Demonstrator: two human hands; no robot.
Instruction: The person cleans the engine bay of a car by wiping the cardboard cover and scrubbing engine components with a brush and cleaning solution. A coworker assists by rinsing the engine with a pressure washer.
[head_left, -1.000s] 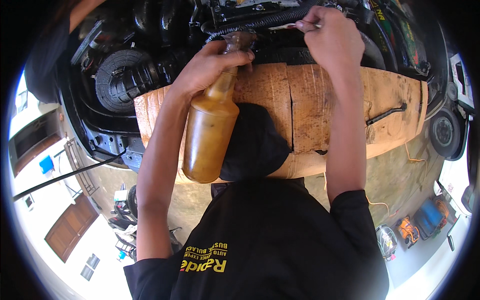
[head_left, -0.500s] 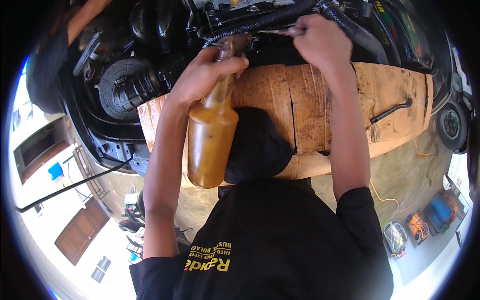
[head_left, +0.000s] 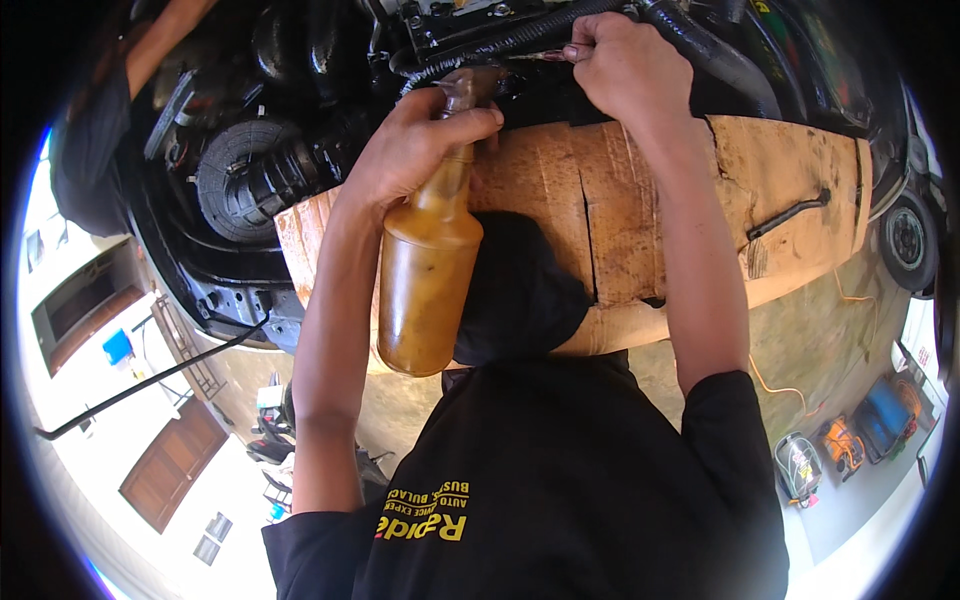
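My left hand (head_left: 425, 140) is wrapped around the neck of a translucent spray bottle (head_left: 428, 270). Yellow-brown liquid shows through its body, and its nozzle end points toward the engine bay. Closed in a pinch, my right hand (head_left: 630, 75) holds a slim, thin-shafted tool (head_left: 545, 55) whose kind I cannot make out. The tool's tip reaches left toward the dark engine parts, beside a black ribbed hose (head_left: 510, 45). Some fingers of both hands are hidden.
A stained cardboard sheet (head_left: 620, 220) lies over the car's front, with a black bent bar (head_left: 790, 213) on it. A round black air duct (head_left: 250, 180) sits at left. Another person's arm (head_left: 160, 45) reaches in at upper left. A black rod (head_left: 150, 375) slants below.
My right hand has shifted slightly up and left with the slim tool. The left hand keeps its hold on the spray bottle, and the whole view has moved a little.
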